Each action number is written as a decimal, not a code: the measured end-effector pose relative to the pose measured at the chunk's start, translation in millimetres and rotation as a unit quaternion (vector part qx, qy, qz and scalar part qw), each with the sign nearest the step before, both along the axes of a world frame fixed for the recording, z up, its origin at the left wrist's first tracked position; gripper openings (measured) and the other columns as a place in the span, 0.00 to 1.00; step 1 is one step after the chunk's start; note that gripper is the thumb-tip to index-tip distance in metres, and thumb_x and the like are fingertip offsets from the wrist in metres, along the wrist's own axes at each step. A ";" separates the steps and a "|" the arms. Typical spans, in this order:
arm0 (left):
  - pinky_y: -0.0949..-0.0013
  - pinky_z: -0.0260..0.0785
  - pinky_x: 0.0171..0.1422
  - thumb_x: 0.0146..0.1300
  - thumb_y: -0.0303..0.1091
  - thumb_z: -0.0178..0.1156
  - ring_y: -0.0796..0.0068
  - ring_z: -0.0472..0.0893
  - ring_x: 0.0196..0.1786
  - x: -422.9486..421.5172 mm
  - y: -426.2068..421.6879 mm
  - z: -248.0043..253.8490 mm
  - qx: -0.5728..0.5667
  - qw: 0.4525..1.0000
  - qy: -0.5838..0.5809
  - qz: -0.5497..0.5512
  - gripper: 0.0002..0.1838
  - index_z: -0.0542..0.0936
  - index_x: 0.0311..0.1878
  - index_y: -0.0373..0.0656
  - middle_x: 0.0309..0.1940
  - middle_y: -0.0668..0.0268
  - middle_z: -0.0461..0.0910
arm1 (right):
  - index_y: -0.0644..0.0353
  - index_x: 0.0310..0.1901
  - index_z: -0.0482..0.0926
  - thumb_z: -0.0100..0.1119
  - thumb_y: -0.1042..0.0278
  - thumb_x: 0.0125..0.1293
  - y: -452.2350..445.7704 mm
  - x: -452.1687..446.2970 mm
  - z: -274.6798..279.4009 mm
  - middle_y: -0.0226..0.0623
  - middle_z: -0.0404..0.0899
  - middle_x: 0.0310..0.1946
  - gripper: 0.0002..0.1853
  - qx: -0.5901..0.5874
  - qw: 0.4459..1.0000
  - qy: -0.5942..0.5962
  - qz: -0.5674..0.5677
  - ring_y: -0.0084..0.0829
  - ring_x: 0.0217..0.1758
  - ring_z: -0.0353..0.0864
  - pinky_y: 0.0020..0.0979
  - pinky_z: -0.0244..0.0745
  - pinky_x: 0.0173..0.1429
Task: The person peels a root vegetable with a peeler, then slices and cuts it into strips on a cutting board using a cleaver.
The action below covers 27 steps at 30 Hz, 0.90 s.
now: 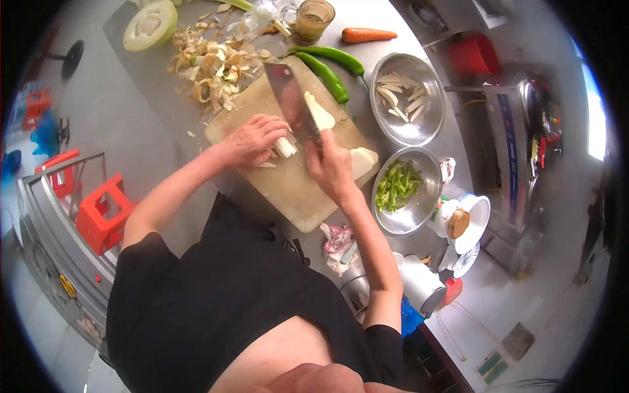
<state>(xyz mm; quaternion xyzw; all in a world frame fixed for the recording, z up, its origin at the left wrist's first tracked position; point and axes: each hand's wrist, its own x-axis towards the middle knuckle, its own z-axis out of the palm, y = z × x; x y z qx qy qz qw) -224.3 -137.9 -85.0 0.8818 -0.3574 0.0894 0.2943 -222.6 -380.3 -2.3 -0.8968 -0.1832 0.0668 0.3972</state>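
My left hand point(257, 140) is curled over a small stack of white vegetable strips point(285, 148) on the pale cutting board point(303, 204). My right hand point(331, 166) grips the handle of a cleaver point(290, 95). Its broad blade stands just right of the strips and points away from me. Beyond the blade lies a flat white slice point(320, 111), and another pale piece point(363, 161) rests at the board's right edge. Two green chili peppers point(331, 82) lie along the far side. My left fingertips are partly hidden.
Right of the board stand a steel bowl point(426, 128) with pale sticks and another point(422, 213) with cut green pepper. Peelings point(209, 69), a cut pale-green vegetable point(149, 26), a glass point(313, 23) and a carrot point(368, 35) lie farther back. A crumpled cloth point(337, 245) sits near me.
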 end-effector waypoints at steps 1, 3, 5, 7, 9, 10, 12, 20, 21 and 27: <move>0.50 0.65 0.72 0.47 0.32 0.72 0.54 0.74 0.66 9.7 0.3 3.7 0.018 0.996 0.050 -0.065 0.33 0.74 0.60 0.43 0.63 0.55 0.74 | 0.61 0.43 0.69 0.60 0.72 0.70 -6.0 2.7 5.9 0.54 0.82 0.25 0.09 0.014 1.000 0.001 -0.016 0.60 0.30 0.83 0.53 0.75 0.33; 0.51 0.67 0.70 0.46 0.33 0.72 0.54 0.75 0.66 16.0 -0.7 1.3 0.022 0.994 0.056 -0.089 0.32 0.76 0.59 0.42 0.64 0.56 0.75 | 0.61 0.42 0.69 0.61 0.73 0.70 -17.9 4.5 11.9 0.53 0.81 0.25 0.09 0.026 0.999 -0.003 -0.036 0.59 0.30 0.83 0.52 0.75 0.32; 0.53 0.69 0.68 0.47 0.32 0.72 0.56 0.76 0.63 11.3 -2.6 -2.7 0.062 0.991 0.060 -0.101 0.32 0.76 0.59 0.42 0.61 0.58 0.76 | 0.62 0.42 0.68 0.60 0.71 0.71 -29.1 -2.3 11.2 0.52 0.81 0.25 0.09 0.006 0.999 -0.010 -0.039 0.59 0.30 0.83 0.52 0.74 0.33; 0.54 0.70 0.65 0.47 0.32 0.72 0.56 0.77 0.61 1.8 -4.0 -6.7 0.067 0.991 0.064 -0.093 0.32 0.76 0.59 0.42 0.59 0.58 0.76 | 0.62 0.42 0.68 0.60 0.70 0.71 -39.6 -14.7 14.0 0.53 0.81 0.24 0.09 -0.029 0.999 0.002 -0.044 0.60 0.30 0.83 0.54 0.74 0.33; 0.55 0.72 0.63 0.48 0.31 0.72 0.56 0.77 0.58 -9.8 -3.0 -14.4 0.073 0.991 0.070 -0.083 0.31 0.76 0.59 0.41 0.58 0.58 0.77 | 0.62 0.42 0.68 0.59 0.68 0.72 -51.1 -33.2 12.2 0.53 0.81 0.24 0.10 -0.062 0.997 0.015 -0.046 0.61 0.30 0.82 0.55 0.74 0.34; 0.56 0.72 0.61 0.49 0.31 0.72 0.55 0.78 0.56 -14.7 -2.9 -18.9 0.052 0.996 0.061 -0.051 0.30 0.76 0.58 0.41 0.56 0.58 0.77 | 0.61 0.42 0.68 0.59 0.66 0.72 -58.8 -45.1 6.9 0.55 0.81 0.24 0.10 -0.092 0.993 0.073 -0.036 0.62 0.31 0.82 0.57 0.74 0.35; 0.57 0.73 0.59 0.49 0.30 0.72 0.54 0.78 0.54 -23.0 -3.3 -23.9 0.029 0.998 0.053 -0.019 0.30 0.76 0.58 0.41 0.55 0.58 0.77 | 0.61 0.42 0.68 0.58 0.65 0.73 -72.8 -69.7 -2.2 0.56 0.80 0.24 0.11 -0.122 0.983 0.131 -0.025 0.63 0.31 0.82 0.58 0.74 0.36; 0.53 0.69 0.62 0.53 0.40 0.75 0.52 0.76 0.59 -56.6 -13.1 -20.8 -0.038 0.988 0.053 0.138 0.33 0.76 0.62 0.41 0.57 0.56 0.76 | 0.63 0.46 0.65 0.51 0.64 0.76 -63.7 -117.2 -4.3 0.62 0.81 0.25 0.11 -0.217 0.943 0.248 -0.051 0.67 0.34 0.83 0.61 0.75 0.40; 0.53 0.69 0.62 0.53 0.40 0.75 0.52 0.76 0.59 -59.0 -15.7 -15.7 -0.037 0.988 0.056 0.137 0.33 0.76 0.62 0.41 0.57 0.56 0.76 | 0.64 0.46 0.65 0.49 0.65 0.76 -57.9 -113.4 -4.7 0.63 0.81 0.25 0.10 -0.242 0.937 0.247 -0.053 0.67 0.34 0.83 0.61 0.75 0.41; 0.55 0.64 0.65 0.52 0.45 0.75 0.58 0.75 0.60 -38.1 -4.7 -27.6 0.053 0.988 -0.013 0.142 0.35 0.76 0.63 0.44 0.60 0.62 0.75 | 0.64 0.46 0.65 0.50 0.68 0.74 -40.6 -104.2 -15.5 0.62 0.81 0.25 0.09 -0.235 0.946 0.221 0.001 0.65 0.31 0.83 0.58 0.77 0.39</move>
